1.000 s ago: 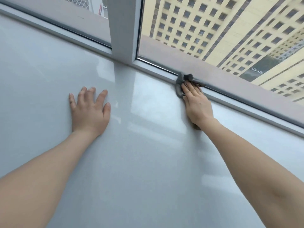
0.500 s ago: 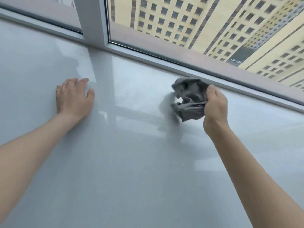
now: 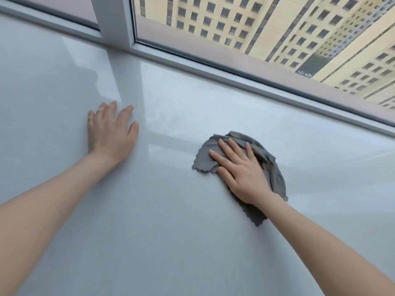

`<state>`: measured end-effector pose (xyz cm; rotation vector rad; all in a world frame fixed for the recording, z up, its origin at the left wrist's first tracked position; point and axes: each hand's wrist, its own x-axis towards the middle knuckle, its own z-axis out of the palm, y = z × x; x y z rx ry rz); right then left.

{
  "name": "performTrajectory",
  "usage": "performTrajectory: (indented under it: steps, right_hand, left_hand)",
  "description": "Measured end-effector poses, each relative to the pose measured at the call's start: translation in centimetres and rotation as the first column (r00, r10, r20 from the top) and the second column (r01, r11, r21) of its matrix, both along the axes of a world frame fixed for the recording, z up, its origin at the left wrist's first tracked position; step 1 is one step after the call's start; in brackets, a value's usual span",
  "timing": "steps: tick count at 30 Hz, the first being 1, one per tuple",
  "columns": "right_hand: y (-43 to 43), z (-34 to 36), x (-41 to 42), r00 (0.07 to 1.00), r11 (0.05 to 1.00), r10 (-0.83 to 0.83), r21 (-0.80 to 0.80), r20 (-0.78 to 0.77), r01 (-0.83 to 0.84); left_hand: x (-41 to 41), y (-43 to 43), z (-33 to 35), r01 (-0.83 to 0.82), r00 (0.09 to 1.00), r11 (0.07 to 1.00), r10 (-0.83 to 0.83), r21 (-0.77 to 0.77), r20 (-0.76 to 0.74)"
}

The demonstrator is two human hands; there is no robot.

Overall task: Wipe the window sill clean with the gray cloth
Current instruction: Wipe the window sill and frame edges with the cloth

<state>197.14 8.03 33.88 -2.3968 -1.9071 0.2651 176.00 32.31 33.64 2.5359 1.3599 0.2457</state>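
Note:
The gray cloth (image 3: 273, 167) lies spread and rumpled on the wide, glossy pale-gray window sill (image 3: 171, 210), right of centre. My right hand (image 3: 239, 169) lies flat on top of it with straight, spread fingers pressing it down; part of the cloth is hidden under the palm and wrist. My left hand (image 3: 112, 131) rests flat on the bare sill to the left, fingers straight, holding nothing.
The white window frame (image 3: 213, 67) runs diagonally along the sill's far edge, with a vertical mullion (image 3: 113, 20) at upper left. Beyond the glass stand tall yellow apartment buildings (image 3: 267, 24). A small dark speck (image 3: 211, 89) sits on the sill near the frame.
My right hand lifted the bunched cloth away from the window frame, then laid it on the sill nearer to me and flattened onto it. My left hand stayed planted on the sill.

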Motion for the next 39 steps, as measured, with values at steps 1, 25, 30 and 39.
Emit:
performTrajectory:
  steps: [1,25,30,39]
  right_hand:
    - [0.8,-0.2,2.1,0.998,0.999,-0.054,0.005,0.015,0.054]
    - [25.5,-0.7,3.2,0.978,0.976,0.208,0.069,0.017,-0.208]
    - [19.3,-0.3,8.8,0.990,0.983,0.136,0.128,-0.043,-0.130]
    - [1.2,-1.1,19.6,0.871,0.866,-0.488,0.096,-0.057,0.491]
  left_hand:
    - [0.2,-0.2,-0.1,-0.007,1.000,1.000,0.007,0.005,-0.014]
    - [0.8,-0.8,-1.0,-0.089,0.994,0.989,0.096,0.117,-0.048]
    - [0.7,-0.8,-0.9,-0.091,0.993,0.987,0.100,0.129,-0.066]
    - [1.5,-1.9,-0.3,-0.110,0.963,0.981,0.145,0.161,-0.228]
